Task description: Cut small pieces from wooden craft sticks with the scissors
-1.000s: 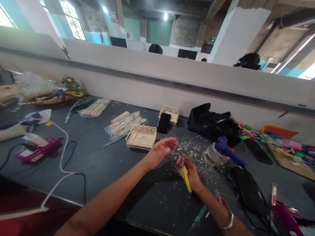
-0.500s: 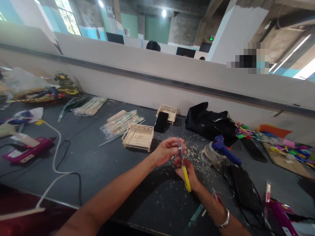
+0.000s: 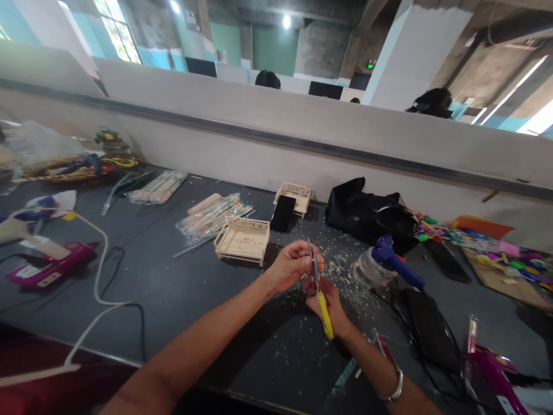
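Note:
My right hand (image 3: 332, 308) grips a pair of scissors (image 3: 324, 317) by its yellow handles, the grey blades pointing up and away from me. Close against the blades, my left hand (image 3: 291, 268) pinches a small pale piece, seemingly a bit of wooden stick; its far end is too small to make out. Left of the hands sits a miniature bench (image 3: 244, 237) built from thin pale sticks. Behind it stands a second stick-built bench (image 3: 296, 193), with a black phone (image 3: 283, 213) leaning against its front.
Small stick offcuts (image 3: 341, 262) litter the table around my hands. A blue glue gun (image 3: 395, 262) rests on a clear tub (image 3: 374, 268) to the right, near a black bag (image 3: 367, 210). Bagged sticks (image 3: 216, 218) lie left; a white cable (image 3: 98, 259) crosses the left side.
Both hands and the scissors have shifted very slightly to the left. The grip on the scissors and the pinch on the small piece look the same.

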